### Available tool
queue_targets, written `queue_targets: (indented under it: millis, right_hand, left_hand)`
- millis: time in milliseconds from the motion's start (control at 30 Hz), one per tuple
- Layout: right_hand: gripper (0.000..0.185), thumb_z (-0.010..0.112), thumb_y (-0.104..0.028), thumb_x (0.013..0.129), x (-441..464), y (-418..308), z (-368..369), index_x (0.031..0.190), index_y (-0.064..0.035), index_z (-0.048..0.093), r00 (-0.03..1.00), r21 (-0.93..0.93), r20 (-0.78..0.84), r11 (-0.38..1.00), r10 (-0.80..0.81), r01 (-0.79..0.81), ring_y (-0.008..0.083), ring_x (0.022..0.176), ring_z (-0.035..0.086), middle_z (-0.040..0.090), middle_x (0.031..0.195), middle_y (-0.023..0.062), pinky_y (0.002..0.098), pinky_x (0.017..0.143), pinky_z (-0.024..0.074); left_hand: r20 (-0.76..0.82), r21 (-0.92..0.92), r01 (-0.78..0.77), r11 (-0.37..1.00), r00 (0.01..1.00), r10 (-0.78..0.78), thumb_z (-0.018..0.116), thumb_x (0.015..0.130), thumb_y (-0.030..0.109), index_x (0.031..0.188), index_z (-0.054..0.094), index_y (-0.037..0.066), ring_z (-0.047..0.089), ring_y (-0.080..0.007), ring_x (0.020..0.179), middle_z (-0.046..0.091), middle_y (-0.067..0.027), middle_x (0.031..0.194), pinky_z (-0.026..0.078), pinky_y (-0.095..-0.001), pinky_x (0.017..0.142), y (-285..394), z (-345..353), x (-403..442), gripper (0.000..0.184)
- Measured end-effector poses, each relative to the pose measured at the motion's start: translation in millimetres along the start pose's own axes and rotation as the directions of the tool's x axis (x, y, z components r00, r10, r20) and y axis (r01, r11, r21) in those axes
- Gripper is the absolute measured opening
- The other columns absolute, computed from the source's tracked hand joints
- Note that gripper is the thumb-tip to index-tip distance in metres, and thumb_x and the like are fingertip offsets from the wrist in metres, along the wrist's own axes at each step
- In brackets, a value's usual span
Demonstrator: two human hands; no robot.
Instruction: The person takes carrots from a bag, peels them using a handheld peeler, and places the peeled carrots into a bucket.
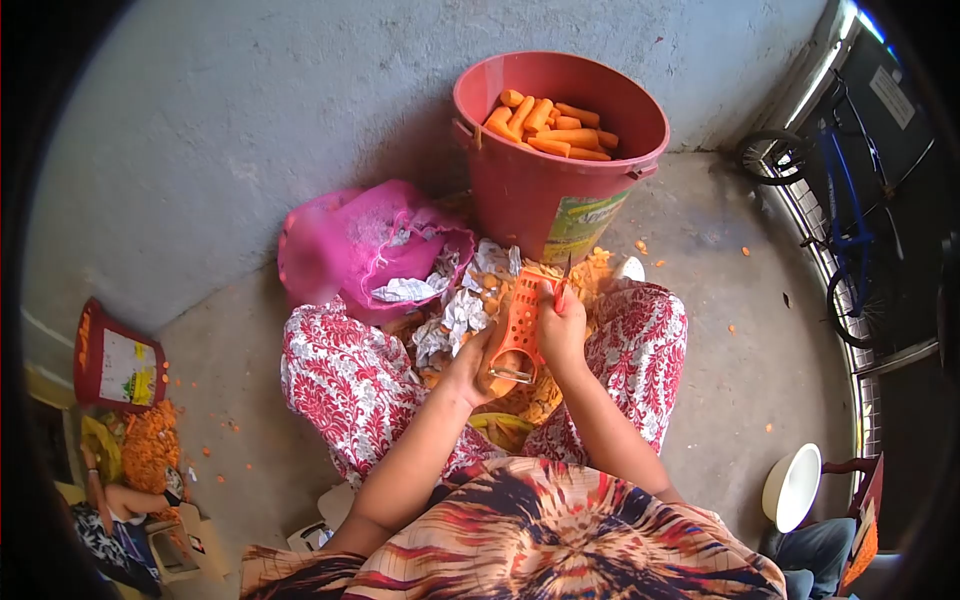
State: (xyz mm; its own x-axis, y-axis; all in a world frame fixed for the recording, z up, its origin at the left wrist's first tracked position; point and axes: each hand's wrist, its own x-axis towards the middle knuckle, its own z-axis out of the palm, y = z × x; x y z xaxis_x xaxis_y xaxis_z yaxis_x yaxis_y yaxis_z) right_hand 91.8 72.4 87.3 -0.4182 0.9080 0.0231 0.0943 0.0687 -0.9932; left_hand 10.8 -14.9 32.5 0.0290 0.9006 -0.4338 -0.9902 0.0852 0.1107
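My right hand (562, 325) is closed round the side of an orange peeler (522, 320), a flat tool with holes and a metal blade at its near end. A thin dark pointed tip sticks up beside that hand's fingers. Left of the peeler, my left hand (474, 368) is wrapped round a carrot (497, 384), mostly hidden by the hand and the peeler. Orange peelings (535, 400) and crumpled paper (464, 312) lie below and beyond both hands, between my patterned trouser legs.
A red bucket (520, 200) of peeled carrots stands ahead, beside a pink bag (350, 240). Another red bucket (90, 365) and a person (125, 500) are at left. At right are a bicycle (850, 235), a white bowl (792, 488) and another person's leg (815, 550).
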Motion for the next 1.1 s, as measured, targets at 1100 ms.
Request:
queue_targets:
  millis: [1100]
  right_hand:
    - [0.015,0.045,-0.009,0.083,78,48,-31,0.071,-0.0016,0.045,0.832,-0.503,-0.323,0.826,-0.451,0.253,0.0356,0.054,0.051,0.052,0.059,0.0177,0.0396,0.049,0.0391]
  left_hand:
    - [0.155,0.283,0.189,0.94,0.959,-0.239,0.034,0.088,0.038,0.101,0.047,0.0,0.059,-0.0259,0.067,0.057,-0.0183,0.079,0.049,-0.0352,0.058,-8,-38,-2,0.042]
